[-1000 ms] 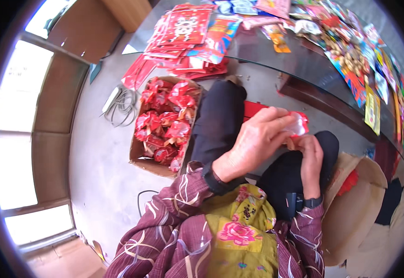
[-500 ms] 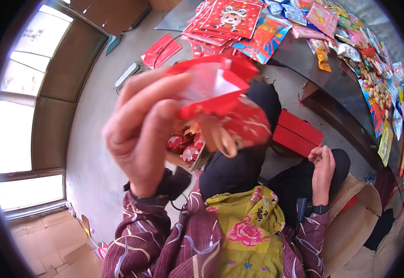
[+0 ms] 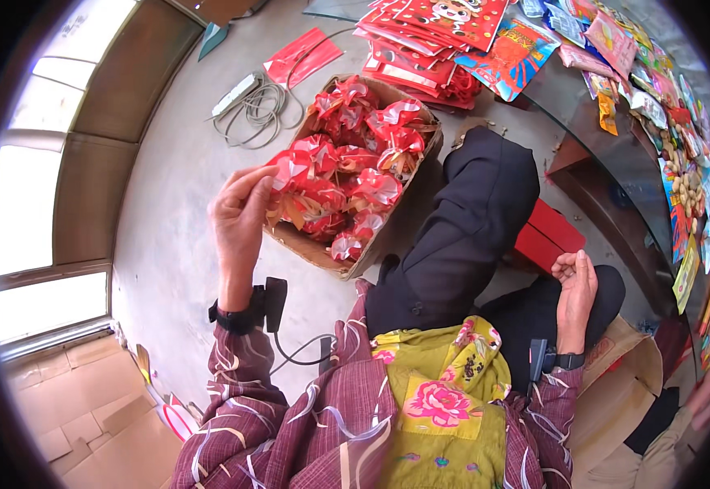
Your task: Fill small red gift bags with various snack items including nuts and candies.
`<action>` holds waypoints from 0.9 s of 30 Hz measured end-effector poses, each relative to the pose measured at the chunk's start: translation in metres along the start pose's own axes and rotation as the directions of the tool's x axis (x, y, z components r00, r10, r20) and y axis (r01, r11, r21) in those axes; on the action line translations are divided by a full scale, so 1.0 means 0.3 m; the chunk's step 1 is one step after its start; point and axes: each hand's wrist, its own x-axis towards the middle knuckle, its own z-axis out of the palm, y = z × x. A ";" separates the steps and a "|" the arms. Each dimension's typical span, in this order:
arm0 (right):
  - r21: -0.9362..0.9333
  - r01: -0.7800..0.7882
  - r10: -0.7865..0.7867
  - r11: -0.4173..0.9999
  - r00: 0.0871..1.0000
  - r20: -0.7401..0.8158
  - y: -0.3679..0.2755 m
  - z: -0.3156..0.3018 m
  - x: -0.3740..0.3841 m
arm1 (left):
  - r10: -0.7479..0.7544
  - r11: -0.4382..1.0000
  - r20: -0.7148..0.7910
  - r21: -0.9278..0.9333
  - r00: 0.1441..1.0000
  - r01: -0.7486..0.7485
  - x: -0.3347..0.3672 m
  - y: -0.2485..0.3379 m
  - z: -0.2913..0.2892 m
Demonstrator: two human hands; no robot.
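Lowered to the cardboard box (image 3: 310,253) with left hand (image 3: 239,213) pinched on a red treat bag (image 3: 292,169), right hand (image 3: 575,297) empty, loosely apart. Packed with bundled bags (image 3: 375,191), with flat bags (image 3: 408,37) seemingly left.

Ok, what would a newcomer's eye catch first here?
Probably the open brown cardboard box on the floor, upper centre, packed with red-and-white bundles, one pinched by the left hand. Next, the heap of small multicoloured packets along the dark glass-topped table at upper right.
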 end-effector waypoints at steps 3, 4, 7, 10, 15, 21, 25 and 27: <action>-0.004 -0.002 0.002 1.000 1.000 0.010 0.006 -0.005 0.005 | -0.103 0.995 0.060 0.020 0.993 0.102 0.008 -0.104 0.039; -0.007 -0.008 0.008 1.000 1.000 0.007 0.008 -0.003 0.007 | -0.139 0.989 0.082 0.070 0.987 0.134 0.017 -0.155 0.056; -0.013 -0.019 0.019 1.000 1.000 0.004 0.012 0.003 0.009 | -0.208 0.977 0.099 0.070 0.973 0.202 0.044 -0.348 0.126; -0.022 -0.027 0.027 0.999 1.000 -0.009 0.010 0.003 0.005 | -0.255 0.957 0.029 0.154 0.967 0.247 0.047 -0.482 0.184; -0.021 -0.038 0.037 0.999 0.999 -0.031 0.018 -0.001 0.002 | -0.220 0.903 -0.057 0.365 0.974 0.226 0.039 -0.673 0.132; -0.044 -0.031 0.030 0.999 0.999 -0.026 0.014 -0.002 -0.003 | -0.316 0.948 -0.100 -0.060 0.943 0.311 0.012 -0.618 0.178; -0.054 -0.040 0.038 0.998 0.998 -0.041 0.016 0.009 -0.004 | -0.589 0.808 -0.081 -0.076 0.804 0.585 -0.039 -0.639 0.125; -0.058 -0.043 0.040 0.997 0.998 -0.051 0.018 0.008 -0.004 | -0.642 0.761 -0.053 -0.165 0.765 0.628 -0.069 -0.626 0.157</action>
